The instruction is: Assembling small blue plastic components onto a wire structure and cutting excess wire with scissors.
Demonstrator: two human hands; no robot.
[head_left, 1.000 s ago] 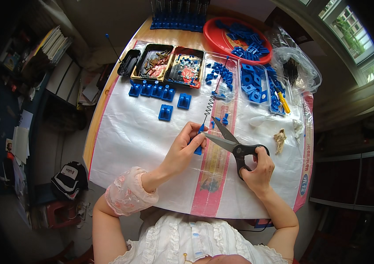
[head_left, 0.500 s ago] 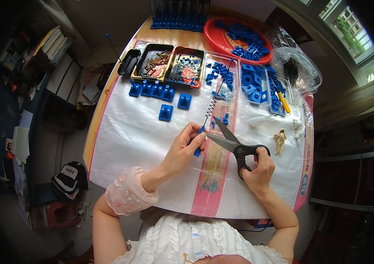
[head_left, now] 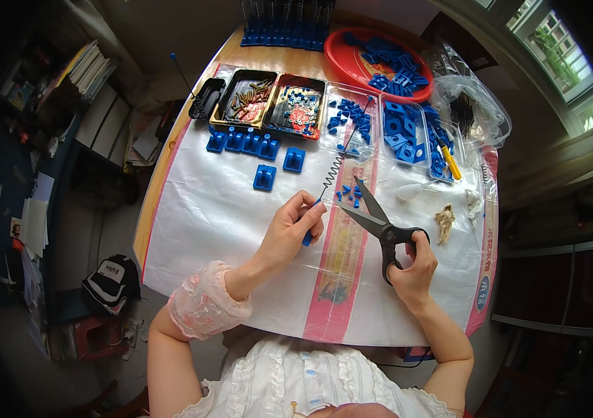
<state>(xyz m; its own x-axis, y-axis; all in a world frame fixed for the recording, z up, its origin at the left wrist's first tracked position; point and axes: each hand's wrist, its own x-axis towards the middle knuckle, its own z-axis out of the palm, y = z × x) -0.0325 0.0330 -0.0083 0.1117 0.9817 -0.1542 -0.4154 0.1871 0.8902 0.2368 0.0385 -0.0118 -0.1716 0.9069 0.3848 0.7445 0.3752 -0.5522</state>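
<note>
My left hand point(head_left: 288, 228) is closed around a slim blue plastic piece point(head_left: 307, 239), mostly covered by the fingers. A dark wire with a coiled spring section point(head_left: 333, 172) runs from that piece up and away, its straight far end reaching over a clear tray. Black-handled scissors point(head_left: 389, 237) are in my right hand point(head_left: 413, 274), fingers through the handles. The blades are spread, pointing up and left, apart from the blue piece. Several small blue bits point(head_left: 348, 194) lie on the mat beside the blade tips.
Beyond my hands stand a tray of brass-coloured screws point(head_left: 266, 124), a tray of nuts point(head_left: 298, 129), clear boxes of blue parts point(head_left: 404, 132) and a red basin point(head_left: 335, 61). Blue blocks point(head_left: 263, 177) sit at left; a yellow-handled tool point(head_left: 452, 164) lies at right.
The scissors have drawn back to the right, away from the blue piece. My left hand has shifted slightly left and down. More small blue bits now lie near the blades.
</note>
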